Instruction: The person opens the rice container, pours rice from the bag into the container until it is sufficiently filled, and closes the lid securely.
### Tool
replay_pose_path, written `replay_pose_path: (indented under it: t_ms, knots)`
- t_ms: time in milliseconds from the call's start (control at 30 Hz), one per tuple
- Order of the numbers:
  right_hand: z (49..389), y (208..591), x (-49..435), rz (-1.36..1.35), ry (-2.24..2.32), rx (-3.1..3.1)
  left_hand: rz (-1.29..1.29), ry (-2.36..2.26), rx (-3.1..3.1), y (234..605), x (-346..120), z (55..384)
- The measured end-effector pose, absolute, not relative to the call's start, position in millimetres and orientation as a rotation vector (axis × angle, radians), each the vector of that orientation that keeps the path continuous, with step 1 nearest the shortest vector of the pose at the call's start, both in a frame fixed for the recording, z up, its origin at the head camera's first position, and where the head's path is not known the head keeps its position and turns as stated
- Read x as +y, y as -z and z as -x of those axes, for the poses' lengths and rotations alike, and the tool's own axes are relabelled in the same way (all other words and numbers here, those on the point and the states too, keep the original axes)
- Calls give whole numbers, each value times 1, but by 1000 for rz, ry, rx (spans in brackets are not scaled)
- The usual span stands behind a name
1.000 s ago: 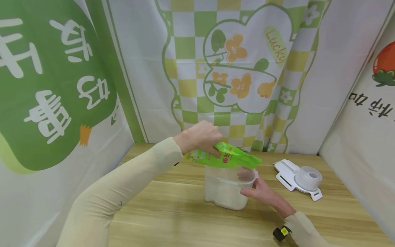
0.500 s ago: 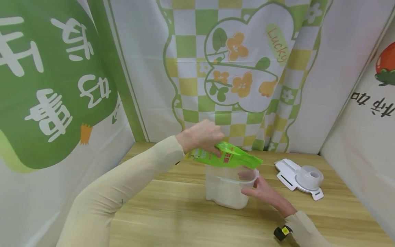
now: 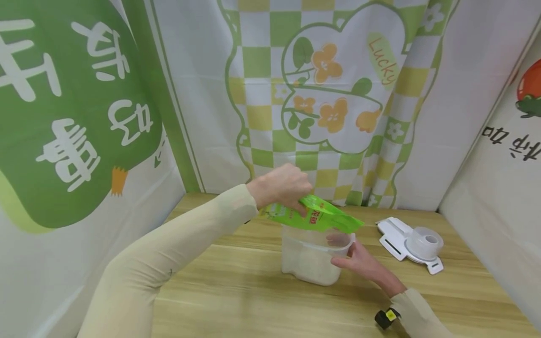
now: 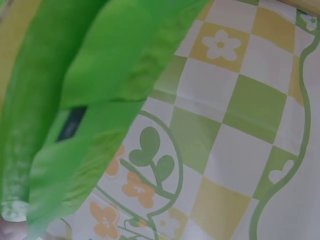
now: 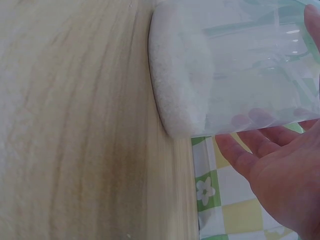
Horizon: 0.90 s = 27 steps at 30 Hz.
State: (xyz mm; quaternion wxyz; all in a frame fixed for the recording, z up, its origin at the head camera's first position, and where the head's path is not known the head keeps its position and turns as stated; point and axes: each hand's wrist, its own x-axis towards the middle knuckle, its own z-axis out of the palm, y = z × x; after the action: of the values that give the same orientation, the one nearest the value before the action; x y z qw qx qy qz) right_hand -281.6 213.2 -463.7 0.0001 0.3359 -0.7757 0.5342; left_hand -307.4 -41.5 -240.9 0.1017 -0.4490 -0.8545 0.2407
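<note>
My left hand (image 3: 285, 188) grips a bright green plastic bag (image 3: 313, 213) with red lettering from above. Tilted to the right, the bag lies across the mouth of a clear plastic container (image 3: 310, 263). In the left wrist view the green bag (image 4: 107, 65) fills the left side, its creased surface close to the camera. White grains (image 5: 175, 75), like rice, cover the container's bottom. My right hand (image 3: 359, 260) holds the container's right side near the rim, thumb in front and fingers behind. The right wrist view shows that hand (image 5: 285, 170) against the clear wall.
A white lid (image 3: 395, 237) with a translucent round cup (image 3: 424, 243) on it lies on the wooden table (image 3: 236, 300), right of the container. Behind the table hangs a checkered green, yellow and white cloth (image 3: 258, 65). Printed cloth walls stand on the left and right.
My left hand has shifted slightly to the right with the green bag, whose right end dips a little lower. The right hand and the container stay almost where they were.
</note>
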Motion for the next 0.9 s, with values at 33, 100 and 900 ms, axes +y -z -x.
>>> replay_pose_path:
  t_ms: [33,100,900]
  knots:
    - [282,463,213,-1053,-1672,-2441,1323,-717,-2523,240,-41,307]
    - [282,463,214,-1052,-1663,-2447,1317,-724,-2526,239,-40,307]
    - [282,461,214,-1138,-1786,-2335,1321,-779,-2469,228,-35,303]
